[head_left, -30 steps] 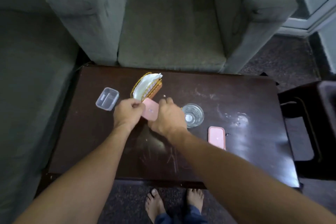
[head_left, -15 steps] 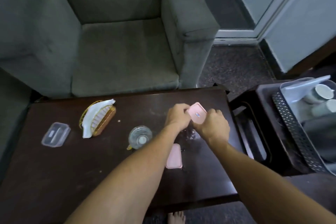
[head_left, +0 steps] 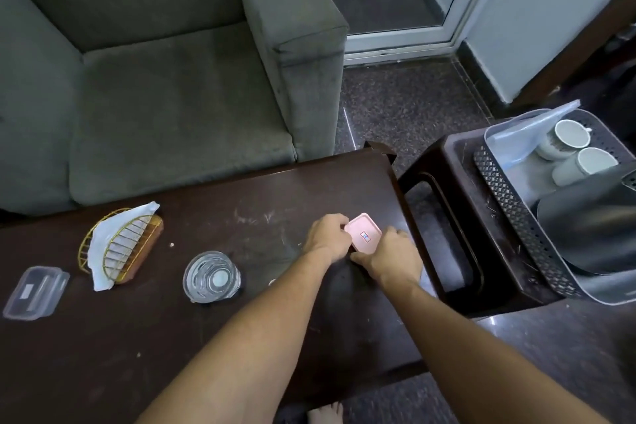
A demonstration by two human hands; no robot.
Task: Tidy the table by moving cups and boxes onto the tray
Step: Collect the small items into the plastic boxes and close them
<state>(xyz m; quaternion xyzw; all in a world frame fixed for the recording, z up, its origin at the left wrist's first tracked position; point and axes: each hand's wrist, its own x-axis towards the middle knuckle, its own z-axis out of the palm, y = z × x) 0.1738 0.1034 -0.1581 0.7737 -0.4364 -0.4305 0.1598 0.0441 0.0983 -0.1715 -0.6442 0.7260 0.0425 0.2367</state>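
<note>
Both hands hold a small pink box [head_left: 364,237] over the right end of the dark wooden table [head_left: 103,337]. My left hand [head_left: 327,238] grips its left side and my right hand [head_left: 389,256] grips its right and lower side. A clear glass cup [head_left: 211,277] stands mid-table. A clear lidded box [head_left: 34,293] lies at the far left. The grey perforated tray [head_left: 516,213] sits on a dark side stand at the right and holds two white cups [head_left: 571,134] and a clear box. The other pink box is hidden behind my arms.
A gold wire napkin holder [head_left: 120,249] with white napkins stands left of the glass cup. A grey armchair [head_left: 165,86] backs the table. A dark pan-like thing [head_left: 592,227] lies in the tray's near half. Speckled floor lies between the table and the side stand [head_left: 447,258].
Both hands carried the pink box from beside the napkin holder rightward to the table's right end. The view swung right, bringing the tray into sight.
</note>
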